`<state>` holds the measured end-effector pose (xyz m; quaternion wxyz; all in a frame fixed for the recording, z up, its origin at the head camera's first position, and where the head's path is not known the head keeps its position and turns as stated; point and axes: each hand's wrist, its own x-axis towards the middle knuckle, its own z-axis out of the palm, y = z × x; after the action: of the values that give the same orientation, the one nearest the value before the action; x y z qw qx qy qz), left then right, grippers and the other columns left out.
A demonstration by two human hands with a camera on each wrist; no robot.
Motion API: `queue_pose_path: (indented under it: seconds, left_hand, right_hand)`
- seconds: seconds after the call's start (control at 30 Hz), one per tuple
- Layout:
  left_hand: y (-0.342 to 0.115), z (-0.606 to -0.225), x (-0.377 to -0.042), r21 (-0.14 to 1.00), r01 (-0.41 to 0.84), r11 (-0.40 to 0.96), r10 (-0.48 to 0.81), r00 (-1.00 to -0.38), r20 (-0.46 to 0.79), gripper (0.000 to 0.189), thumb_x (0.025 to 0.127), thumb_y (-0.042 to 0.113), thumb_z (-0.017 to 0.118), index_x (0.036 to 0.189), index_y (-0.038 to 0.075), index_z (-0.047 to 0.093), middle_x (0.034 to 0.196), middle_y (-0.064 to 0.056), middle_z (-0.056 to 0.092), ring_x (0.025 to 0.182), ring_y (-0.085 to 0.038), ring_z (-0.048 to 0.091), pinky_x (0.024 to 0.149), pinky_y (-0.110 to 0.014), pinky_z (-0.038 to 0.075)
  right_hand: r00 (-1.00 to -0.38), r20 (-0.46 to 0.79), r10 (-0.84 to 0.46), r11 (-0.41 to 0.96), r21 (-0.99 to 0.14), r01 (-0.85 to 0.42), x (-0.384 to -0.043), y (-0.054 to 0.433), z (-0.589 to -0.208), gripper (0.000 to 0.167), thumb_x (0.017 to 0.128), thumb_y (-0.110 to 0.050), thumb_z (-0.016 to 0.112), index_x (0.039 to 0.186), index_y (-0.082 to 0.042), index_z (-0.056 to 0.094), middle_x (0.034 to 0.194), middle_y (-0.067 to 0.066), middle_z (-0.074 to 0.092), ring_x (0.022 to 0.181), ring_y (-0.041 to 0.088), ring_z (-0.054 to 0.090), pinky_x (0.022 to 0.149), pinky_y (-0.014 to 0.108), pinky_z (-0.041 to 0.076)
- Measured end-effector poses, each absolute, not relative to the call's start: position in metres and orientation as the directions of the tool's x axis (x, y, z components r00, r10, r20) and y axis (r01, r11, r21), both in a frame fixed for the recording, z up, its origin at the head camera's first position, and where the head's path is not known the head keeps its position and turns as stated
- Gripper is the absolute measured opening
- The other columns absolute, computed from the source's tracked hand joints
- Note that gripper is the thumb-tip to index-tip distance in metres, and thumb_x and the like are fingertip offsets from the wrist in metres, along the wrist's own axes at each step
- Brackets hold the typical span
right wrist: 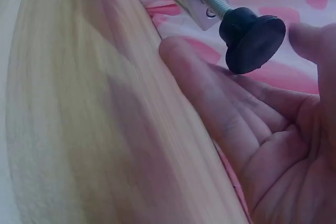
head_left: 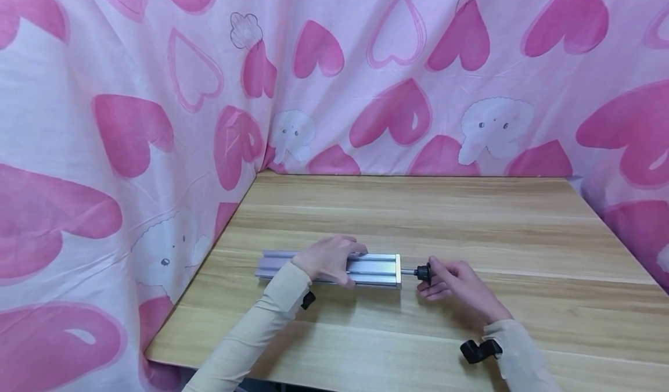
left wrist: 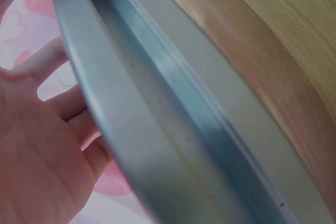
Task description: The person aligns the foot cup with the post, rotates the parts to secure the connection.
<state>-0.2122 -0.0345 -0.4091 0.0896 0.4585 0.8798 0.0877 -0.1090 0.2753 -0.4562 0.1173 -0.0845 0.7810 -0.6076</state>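
A silver aluminium profile (head_left: 373,266) with long grooves lies lengthwise across the table. My left hand (head_left: 326,258) grips it from above near its middle, thumb along the near side and fingers over the far side. Its groove (left wrist: 173,93) fills much of the left wrist view. From the end plate (head_left: 398,271) at the right, a threaded rod (right wrist: 216,2) sticks out and carries a black levelling foot (right wrist: 254,45). Around this foot my right hand (head_left: 462,287) is held with loosely bent fingers. A narrow gap shows between thumb and foot in the right wrist view.
The wooden table (head_left: 418,218) has a light grain. Pink curtains (head_left: 392,61) with hearts hang along its back and sides. A black wrist mount (head_left: 479,351) sits on the right sleeve, and another black mount (head_left: 308,300) on the left.
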Motion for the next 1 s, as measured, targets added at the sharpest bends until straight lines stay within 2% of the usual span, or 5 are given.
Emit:
queue_pose_path:
  seconds: [0.13, 0.27, 0.47, 0.8, 1.0]
  left_hand:
    - [-0.035, -0.409, -0.213, 0.244, 0.783, 0.573, 0.817, -0.571, -0.084, 0.075, 0.066, 0.04, 0.077, 0.135, 0.017, 0.062, 0.113, 0.001, 0.067, 0.092, -0.01, 0.056, 0.083, -0.027, 0.051]
    - [-0.036, -0.407, -0.214, 0.249, 0.789, 0.562, 0.824, -0.562, -0.079, 0.074, 0.064, 0.04, 0.077, 0.133, 0.015, 0.063, 0.112, 0.0, 0.067, 0.092, -0.01, 0.057, 0.083, -0.027, 0.051]
    - [-0.036, -0.407, -0.215, 0.249, 0.804, 0.54, 0.838, -0.541, -0.071, 0.074, 0.063, 0.04, 0.076, 0.131, 0.013, 0.064, 0.111, -0.001, 0.068, 0.092, -0.01, 0.058, 0.081, -0.027, 0.051]
    - [-0.036, -0.408, -0.213, 0.25, 0.793, 0.556, 0.828, -0.556, -0.08, 0.073, 0.065, 0.037, 0.079, 0.133, 0.015, 0.063, 0.114, 0.0, 0.068, 0.094, -0.009, 0.058, 0.084, -0.026, 0.052]
    - [-0.036, -0.411, -0.213, 0.247, 0.792, 0.558, 0.826, -0.558, -0.079, 0.073, 0.065, 0.039, 0.078, 0.132, 0.015, 0.064, 0.112, 0.0, 0.068, 0.093, -0.009, 0.057, 0.083, -0.026, 0.051]
  right_hand:
    - [-0.978, -0.005, -0.211, 0.328, -0.942, -0.065, -0.104, 0.279, -0.458, 0.049, 0.105, -0.031, 0.053, 0.141, 0.003, 0.053, 0.127, 0.022, 0.068, 0.105, 0.015, 0.072, 0.093, 0.028, 0.054]
    - [-0.964, 0.113, -0.241, 0.261, -0.949, -0.177, -0.103, 0.281, -0.462, 0.061, 0.092, -0.013, 0.072, 0.147, -0.001, 0.048, 0.143, 0.025, 0.056, 0.119, 0.005, 0.064, 0.098, 0.024, 0.051]
    - [-0.962, 0.131, -0.239, 0.239, -0.953, -0.189, -0.104, 0.281, -0.463, 0.056, 0.089, -0.009, 0.075, 0.142, -0.005, 0.056, 0.136, 0.023, 0.062, 0.114, 0.009, 0.068, 0.096, 0.021, 0.052]
    - [-0.944, -0.101, -0.314, 0.219, -0.975, 0.031, -0.112, 0.279, -0.458, 0.049, 0.107, -0.03, 0.049, 0.124, 0.015, 0.059, 0.104, 0.028, 0.072, 0.09, 0.031, 0.075, 0.08, 0.041, 0.06]
    - [-0.941, -0.152, -0.303, 0.232, -0.969, 0.082, -0.111, 0.277, -0.46, 0.059, 0.109, -0.039, 0.038, 0.123, 0.014, 0.059, 0.103, 0.027, 0.072, 0.091, 0.032, 0.074, 0.08, 0.04, 0.06]
